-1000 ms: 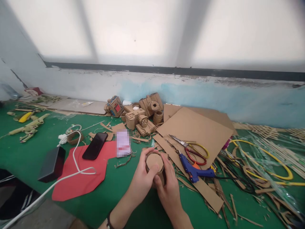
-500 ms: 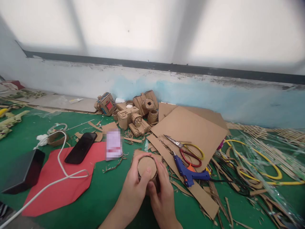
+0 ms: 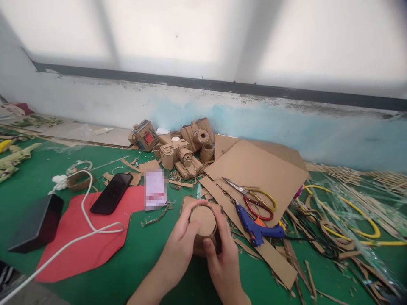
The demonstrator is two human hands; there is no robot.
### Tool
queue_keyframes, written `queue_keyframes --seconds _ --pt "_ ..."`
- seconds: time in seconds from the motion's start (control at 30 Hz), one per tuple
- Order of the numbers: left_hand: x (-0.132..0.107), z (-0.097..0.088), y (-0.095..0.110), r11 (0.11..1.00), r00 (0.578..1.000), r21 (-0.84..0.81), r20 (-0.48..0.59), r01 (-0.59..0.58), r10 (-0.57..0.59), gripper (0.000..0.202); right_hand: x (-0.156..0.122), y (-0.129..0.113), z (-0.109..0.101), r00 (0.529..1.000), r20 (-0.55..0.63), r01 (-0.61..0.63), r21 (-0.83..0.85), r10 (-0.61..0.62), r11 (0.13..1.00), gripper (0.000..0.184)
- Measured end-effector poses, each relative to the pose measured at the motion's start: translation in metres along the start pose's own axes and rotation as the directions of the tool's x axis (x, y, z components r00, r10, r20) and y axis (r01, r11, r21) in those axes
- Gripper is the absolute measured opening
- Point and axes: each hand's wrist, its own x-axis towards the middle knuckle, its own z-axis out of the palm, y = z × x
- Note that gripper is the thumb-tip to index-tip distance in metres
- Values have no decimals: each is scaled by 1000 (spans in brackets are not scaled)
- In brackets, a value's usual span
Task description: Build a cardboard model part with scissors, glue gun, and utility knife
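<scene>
Between my palms is a round cardboard cylinder [image 3: 203, 220] with a flat disc on its top. My left hand [image 3: 182, 235] wraps its left side, the thumb lying at the edge of the disc. My right hand [image 3: 224, 248] curls round the right side, its thumb against the cylinder's front wall. A flat cardboard piece [image 3: 187, 201] shows behind the fingers; whether it is joined to the cylinder is hidden. Right of my hands lie a blue hot glue gun [image 3: 254, 226] and scissors [image 3: 251, 197] with red and yellow handles.
Several cardboard model cameras [image 3: 173, 152] are heaped by the wall. Large cardboard sheets [image 3: 260, 165] lie right of them. On the left are a black phone [image 3: 111, 194], red paper [image 3: 85, 245], a dark box [image 3: 36, 224] and a white cable [image 3: 84, 207]. Scraps and yellow tubing [image 3: 375, 224] cover the right.
My left thumb has slid from the middle of the disc to its left edge, baring more of the top. The whole view has shifted slightly.
</scene>
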Motion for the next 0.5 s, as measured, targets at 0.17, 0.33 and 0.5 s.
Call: queue_keyframes --seconds 0.17,0.33,0.5 --pt "-2 1 0 1000 1000 27 -17 2 -2 44 -1 1 1 1000 -11 18 -35 -18 999 57" --pt "-2 3 -2 999 1000 37 6 -19 18 43 -2 1 1 1000 -13 -2 -28 1 1000 58" --pt "0 9 0 989 995 130 -62 -75 84 40 -3 -1 2 1000 -9 -5 -15 5 1000 57"
